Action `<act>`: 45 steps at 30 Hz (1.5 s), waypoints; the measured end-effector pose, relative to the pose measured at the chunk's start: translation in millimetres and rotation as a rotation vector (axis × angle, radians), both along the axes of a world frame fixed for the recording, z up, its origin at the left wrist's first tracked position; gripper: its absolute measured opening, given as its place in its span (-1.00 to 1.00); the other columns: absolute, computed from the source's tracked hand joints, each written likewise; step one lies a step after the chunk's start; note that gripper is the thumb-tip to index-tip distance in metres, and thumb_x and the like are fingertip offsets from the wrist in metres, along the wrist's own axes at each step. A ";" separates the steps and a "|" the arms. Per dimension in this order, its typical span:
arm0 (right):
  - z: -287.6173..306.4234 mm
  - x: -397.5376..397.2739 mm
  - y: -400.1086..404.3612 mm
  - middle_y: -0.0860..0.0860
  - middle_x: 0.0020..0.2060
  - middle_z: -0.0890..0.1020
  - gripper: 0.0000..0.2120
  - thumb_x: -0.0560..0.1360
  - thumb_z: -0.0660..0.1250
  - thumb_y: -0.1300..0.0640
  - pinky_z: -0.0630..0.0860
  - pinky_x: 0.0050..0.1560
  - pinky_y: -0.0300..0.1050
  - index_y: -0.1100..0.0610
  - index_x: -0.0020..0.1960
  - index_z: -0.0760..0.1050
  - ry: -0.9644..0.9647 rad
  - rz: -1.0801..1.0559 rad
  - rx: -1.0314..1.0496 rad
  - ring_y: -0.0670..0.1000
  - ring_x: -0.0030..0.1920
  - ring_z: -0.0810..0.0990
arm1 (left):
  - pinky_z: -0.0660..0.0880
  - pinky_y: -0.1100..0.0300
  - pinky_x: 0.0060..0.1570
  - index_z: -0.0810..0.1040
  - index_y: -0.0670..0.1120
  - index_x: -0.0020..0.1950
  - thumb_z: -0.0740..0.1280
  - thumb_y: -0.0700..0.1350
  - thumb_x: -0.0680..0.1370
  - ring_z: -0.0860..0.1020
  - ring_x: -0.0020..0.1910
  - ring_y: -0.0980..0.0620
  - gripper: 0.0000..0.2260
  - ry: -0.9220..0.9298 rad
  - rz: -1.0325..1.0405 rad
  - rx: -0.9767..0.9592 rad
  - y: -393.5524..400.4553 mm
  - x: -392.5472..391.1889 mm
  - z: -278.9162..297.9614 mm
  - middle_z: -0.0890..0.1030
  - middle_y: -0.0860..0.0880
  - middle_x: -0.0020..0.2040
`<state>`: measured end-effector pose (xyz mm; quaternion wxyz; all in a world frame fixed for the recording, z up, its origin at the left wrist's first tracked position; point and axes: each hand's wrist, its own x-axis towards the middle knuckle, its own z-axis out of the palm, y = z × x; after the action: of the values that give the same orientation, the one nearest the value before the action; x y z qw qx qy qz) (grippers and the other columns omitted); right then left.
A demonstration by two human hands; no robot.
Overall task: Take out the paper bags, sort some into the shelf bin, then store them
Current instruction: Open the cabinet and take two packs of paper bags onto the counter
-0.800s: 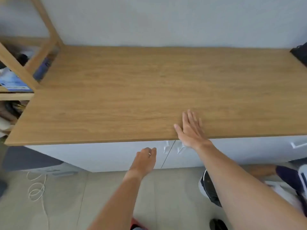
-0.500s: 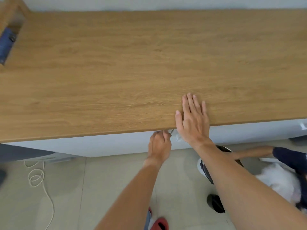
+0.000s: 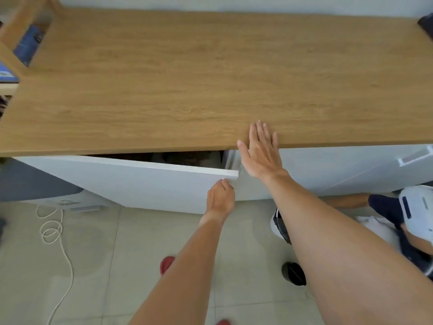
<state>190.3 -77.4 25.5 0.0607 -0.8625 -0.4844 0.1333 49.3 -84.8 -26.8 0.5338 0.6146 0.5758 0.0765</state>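
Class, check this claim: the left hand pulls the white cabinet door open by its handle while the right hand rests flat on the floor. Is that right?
Not quite. The right hand rests flat on the wooden countertop, not the floor, as the head view shows. The left hand does pull the white cabinet door open by its handle.

Cabinet interior [image 3: 178, 158], above the left hand [image 3: 220, 198]: dark, contents indistinct behind the door [image 3: 131, 184]. Handle under that hand's curled fingers: almost wholly covered. Right hand [image 3: 260, 156] masks the countertop [image 3: 210, 78] edge beneath it. Shelf [image 3: 21, 41], far left of both hands: cut by the frame, its blue items unreadable. Dark object [image 3: 426, 23], far right: cropped. Seated person [image 3: 407, 221], right of the right forearm: partly out of frame.
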 end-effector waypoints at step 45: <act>-32.3 -535.4 -120.2 0.18 0.61 -0.02 -0.33 0.68 0.00 -0.12 -0.16 0.57 0.05 0.26 0.62 -0.07 0.173 0.408 -0.141 0.12 0.61 -0.11 | 0.34 -0.09 0.14 0.34 -0.10 0.21 0.03 -0.18 0.65 0.51 0.12 -0.24 -0.82 0.696 0.476 0.142 -100.2 -576.1 34.4 0.55 -0.15 0.11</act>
<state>-345.1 -197.7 -6.8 0.0137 -0.7342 -0.6312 0.2498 -526.8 -185.0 7.5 0.2314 0.4890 0.8407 0.0249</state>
